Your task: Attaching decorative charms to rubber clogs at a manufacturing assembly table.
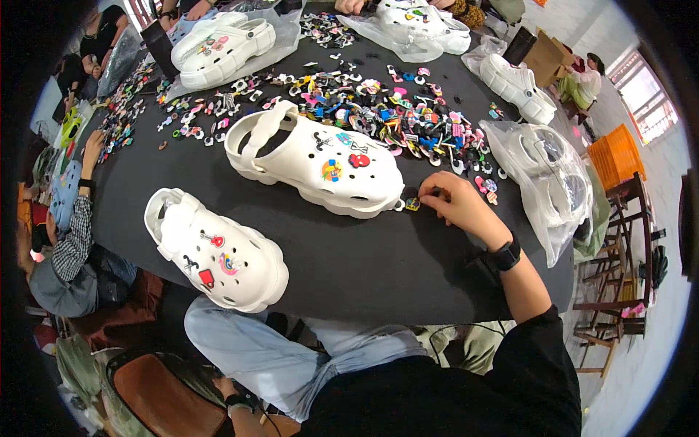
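In front of me a white clog (pixel 342 164) lies with its toe pointing right, several colourful charms set in its holes. Just beyond its toe, my right hand (pixel 455 200) has its fingers closed in a pinch at a small yellow-and-dark shoe charm (pixel 413 204). A second white clog (pixel 222 255), also with several charms, sits near the table's front left edge. Low at the left, below the table, is my left hand (pixel 224 386) beside a brown chair seat; its fingers are mostly hidden, and it touches neither clog.
A wide heap of loose shoe charms (pixel 422 120) spreads behind the middle clog on the black table (pixel 378 269). Bagged clogs (pixel 550 171) lie at the right, with another white clog (pixel 518 87) behind. Farther back, other people's hands (pixel 352 6) are near more clogs.
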Motion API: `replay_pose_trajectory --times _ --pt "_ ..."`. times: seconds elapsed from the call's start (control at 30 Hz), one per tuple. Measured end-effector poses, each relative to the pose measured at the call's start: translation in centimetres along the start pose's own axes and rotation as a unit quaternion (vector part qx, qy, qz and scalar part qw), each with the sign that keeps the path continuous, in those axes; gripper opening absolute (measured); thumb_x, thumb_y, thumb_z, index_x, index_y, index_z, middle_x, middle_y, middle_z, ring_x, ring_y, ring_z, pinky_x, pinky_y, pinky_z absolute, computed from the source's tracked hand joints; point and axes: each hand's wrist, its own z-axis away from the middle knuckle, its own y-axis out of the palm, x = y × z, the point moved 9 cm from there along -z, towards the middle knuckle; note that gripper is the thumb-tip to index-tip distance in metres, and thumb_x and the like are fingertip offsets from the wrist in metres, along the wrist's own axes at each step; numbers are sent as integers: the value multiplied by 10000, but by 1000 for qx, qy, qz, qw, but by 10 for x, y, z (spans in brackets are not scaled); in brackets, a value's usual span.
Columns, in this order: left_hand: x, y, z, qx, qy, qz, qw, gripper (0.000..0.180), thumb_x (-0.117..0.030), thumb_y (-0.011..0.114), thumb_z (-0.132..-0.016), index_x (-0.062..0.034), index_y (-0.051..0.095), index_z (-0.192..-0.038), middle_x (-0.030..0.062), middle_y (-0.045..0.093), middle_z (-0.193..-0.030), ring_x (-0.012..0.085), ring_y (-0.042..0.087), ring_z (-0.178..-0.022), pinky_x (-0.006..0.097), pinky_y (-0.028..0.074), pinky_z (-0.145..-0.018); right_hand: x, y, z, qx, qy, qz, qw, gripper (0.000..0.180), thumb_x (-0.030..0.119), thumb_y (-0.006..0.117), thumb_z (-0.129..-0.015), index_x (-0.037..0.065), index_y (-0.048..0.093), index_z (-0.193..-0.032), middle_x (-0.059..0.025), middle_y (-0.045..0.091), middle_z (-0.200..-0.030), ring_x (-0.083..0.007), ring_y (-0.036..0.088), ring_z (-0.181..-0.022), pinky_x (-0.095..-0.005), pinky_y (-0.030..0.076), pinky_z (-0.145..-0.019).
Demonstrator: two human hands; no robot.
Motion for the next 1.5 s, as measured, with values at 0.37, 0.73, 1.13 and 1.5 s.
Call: replay_pose_trajectory --times 0.37,0.73,1.13,1.5 --pt "-372 -43 159 -28 289 180 940 442 -156 615 -924 -18 476 -1320 105 501 -1339 190 482 -1184 324 386 -995 13 10 5 42 -85 27 995 249 97 735 -799 65 600 -1007 -28 634 -840 -129 582 -662 -261 464 -594" --pt "-576 93 278 173 583 -130 783 515 -139 657 -853 -9 454 -1308 109 487 -1318 226 444 -1234 350 318 -1058 -20 27 17 143 53 -641 752 454 333 527 -982 28 496 -1317 -139 654 -1099 -67 516 -662 -202 456 -622" --pt "-612 131 296 309 528 -189 768 398 -77 773 -684 15 585 -1022 45 562 -966 145 522 -920 291 415 -840 3 32 21 77 -21 -451 889 265 23 731 -814 77 611 -1043 52 604 -846 -6 522 -691 -164 406 -594" --pt "-608 157 291 465 404 -234 752 385 -99 801 -702 15 640 -1033 -8 619 -942 92 569 -882 258 459 -802 1 41 19 71 6 -424 903 303 23 702 -838 50 596 -1120 18 613 -904 -40 560 -752 -196 472 -658"
